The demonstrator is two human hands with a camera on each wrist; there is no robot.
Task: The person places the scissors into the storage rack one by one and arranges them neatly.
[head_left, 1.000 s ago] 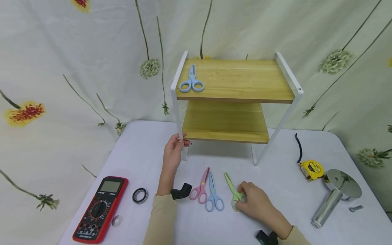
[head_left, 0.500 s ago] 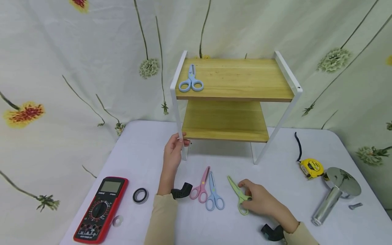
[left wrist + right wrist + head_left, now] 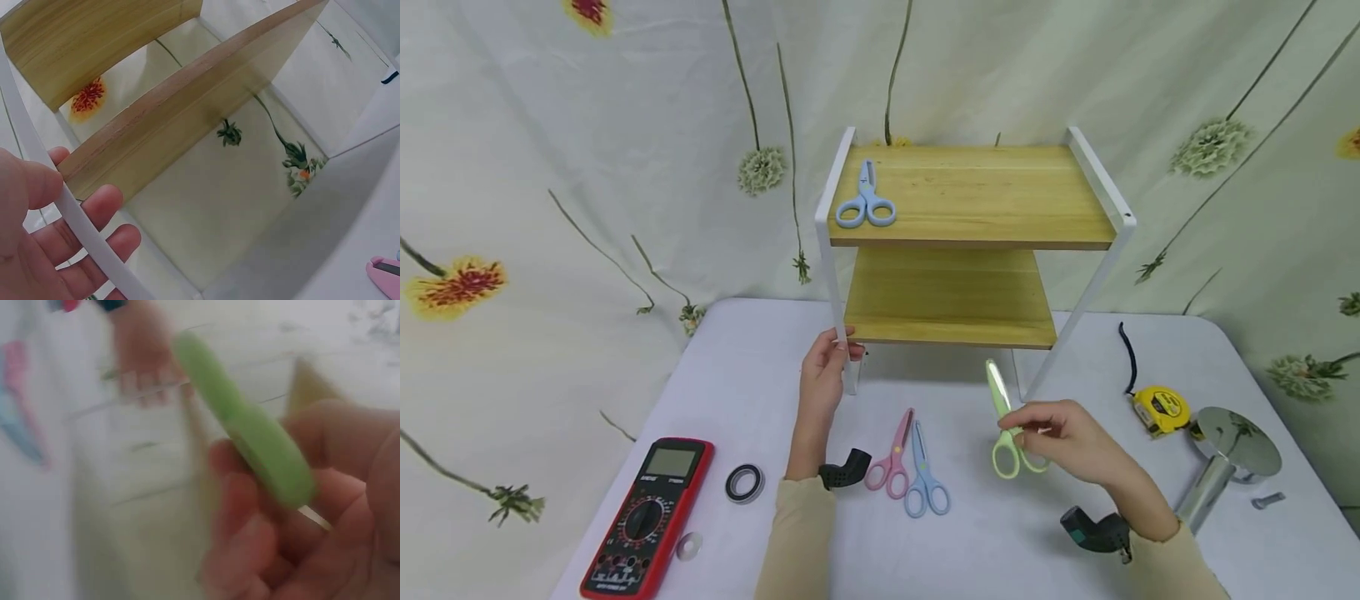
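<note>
My right hand [image 3: 1060,437] grips green scissors [image 3: 1006,425] by the handles and holds them above the table, blades pointing up toward the wooden shelf unit [image 3: 970,242]. In the blurred right wrist view the green scissors [image 3: 250,434] lie across my curled fingers [image 3: 262,550]. My left hand [image 3: 824,375] holds the shelf's white front-left leg [image 3: 842,333]; the left wrist view shows my fingers [image 3: 75,231] wrapped around that leg [image 3: 94,244]. Pink scissors [image 3: 891,458] and blue scissors [image 3: 922,477] lie on the table between my hands. Another blue pair [image 3: 865,200] lies on the top shelf.
A red multimeter [image 3: 647,512], a black ring [image 3: 744,482] and a washer [image 3: 688,546] lie at the left. A yellow tape measure [image 3: 1161,408], a chrome shower head [image 3: 1225,462] and a bolt [image 3: 1268,500] sit at the right. A floral cloth hangs behind.
My right hand has lifted the green scissors off the table and moved them up and to the right, toward the shelf. The left hand has stayed on the leg.
</note>
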